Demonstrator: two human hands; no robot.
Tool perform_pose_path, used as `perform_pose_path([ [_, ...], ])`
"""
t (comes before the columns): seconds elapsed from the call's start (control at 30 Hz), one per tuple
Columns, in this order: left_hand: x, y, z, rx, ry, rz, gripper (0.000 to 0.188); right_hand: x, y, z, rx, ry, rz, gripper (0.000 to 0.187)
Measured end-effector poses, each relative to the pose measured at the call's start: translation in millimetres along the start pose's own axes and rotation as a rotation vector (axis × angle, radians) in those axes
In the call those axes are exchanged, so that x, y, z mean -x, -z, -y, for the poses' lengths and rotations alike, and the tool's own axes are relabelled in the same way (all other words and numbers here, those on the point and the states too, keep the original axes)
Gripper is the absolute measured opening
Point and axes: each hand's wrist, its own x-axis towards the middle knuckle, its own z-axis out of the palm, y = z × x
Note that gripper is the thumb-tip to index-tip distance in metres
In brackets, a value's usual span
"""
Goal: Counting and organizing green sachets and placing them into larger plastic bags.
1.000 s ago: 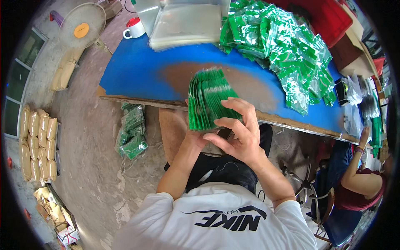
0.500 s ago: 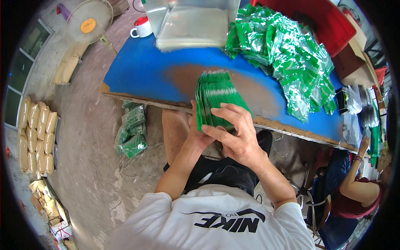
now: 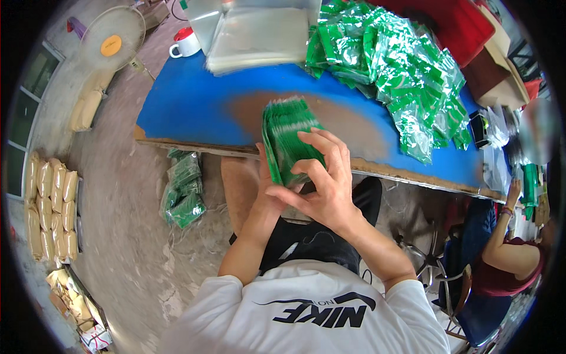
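A thick fanned stack of green plastic packets (image 3: 289, 130) stands over the near edge of the table. My left hand (image 3: 268, 189) is closed around its lower left side, most of the fingers hidden behind it. On the stack's right side lies my right hand (image 3: 327, 183), its fingers bent over the front face and its thumb at the lower corner, beside my left hand. A big heap of clear and green packets (image 3: 407, 82) covers the right part of the blue table (image 3: 183, 106).
Clear plastic sleeves (image 3: 259, 41) lie at the table's back, near a white mug (image 3: 186, 42) with a red lid. A red bin (image 3: 457, 26) stands behind the heap. More green packets (image 3: 186, 189) are on the floor at left. Another person's hand (image 3: 514, 190) is at far right.
The whole view has shifted slightly. My right thumb has slid left along the stack's lower edge, and the right fingers have moved up and spread over its face.
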Motion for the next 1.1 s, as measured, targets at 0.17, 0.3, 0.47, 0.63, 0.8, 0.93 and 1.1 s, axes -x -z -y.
perform_pose_path([
  [0.17,-3.3,13.8,-3.1,-0.018,-0.007,0.014,0.075,3.0,-0.6,-5.4,-0.024,0.025,0.078,0.039],
  [0.3,0.6,22.9,-5.9,-0.029,-0.02,-0.058,0.074,3.0,-0.1,-7.0,-0.067,0.012,0.111,0.038],
  [0.47,-2.0,15.9,0.1,-0.14,-0.042,-0.064,0.074,8.8,2.8,-11.8,-0.086,-0.044,0.082,0.03],
  [0.63,-10.1,-13.7,35.6,-0.146,-0.448,0.213,0.076,-3.6,2.7,5.0,-0.06,-0.026,0.09,0.025],
  [0.8,-10.6,-15.9,33.6,-0.258,-0.193,-0.091,0.075,-4.9,19.8,-21.3,-0.227,-0.077,-0.152,0.017],
  [0.93,-1.5,20.8,-8.1,-0.048,0.08,-0.129,0.072,-12.7,67.6,-72.7,-0.509,-0.659,-0.57,0.014],
  [1.1,-4.5,10.8,-2.0,0.037,0.121,-0.146,0.069,48.3,110.3,-191.7,0.942,-0.489,-0.402,0.031],
])
